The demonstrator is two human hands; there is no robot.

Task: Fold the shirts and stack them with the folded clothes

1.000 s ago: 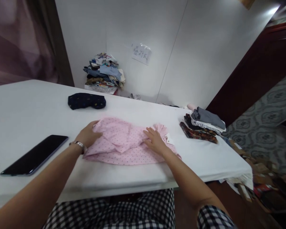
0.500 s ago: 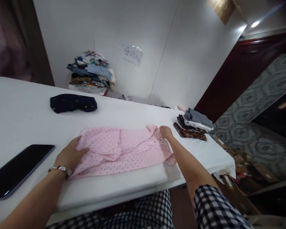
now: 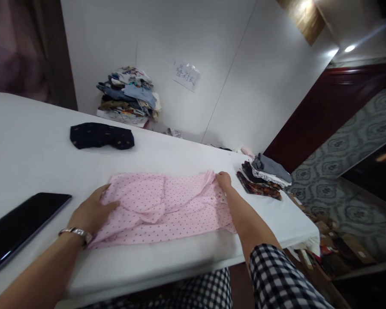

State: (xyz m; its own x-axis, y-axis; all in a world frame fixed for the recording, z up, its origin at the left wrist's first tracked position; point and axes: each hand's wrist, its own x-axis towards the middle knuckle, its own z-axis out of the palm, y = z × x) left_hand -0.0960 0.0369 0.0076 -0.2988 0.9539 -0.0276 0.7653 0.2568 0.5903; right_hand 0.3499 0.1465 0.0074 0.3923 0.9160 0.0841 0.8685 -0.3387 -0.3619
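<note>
A pink shirt (image 3: 186,210) with small dark dots lies folded lengthwise on the white table in front of me. At its left end my left hand (image 3: 91,210) grips the cloth, thumb on top and the other fingers partly hidden at the edge. A bracelet circles that wrist. My right hand (image 3: 223,180) pinches the far right corner, where the fabric is bunched up a little. Just beneath that hand, small buttons or a label show on the shirt, too small to make out.
A black phone (image 3: 22,229) lies at the left on the white table (image 3: 167,156). Behind the shirt is a folded dark navy garment (image 3: 101,136). Folded clothes (image 3: 266,171) are stacked at the right. Against the wall rises a heap of clothes (image 3: 128,94), beside a handwritten sign (image 3: 186,77).
The view has shifted slightly. My right hand still holds the right corner, and the raised fold beside it has moved a little. My left hand stays at the left end.
</note>
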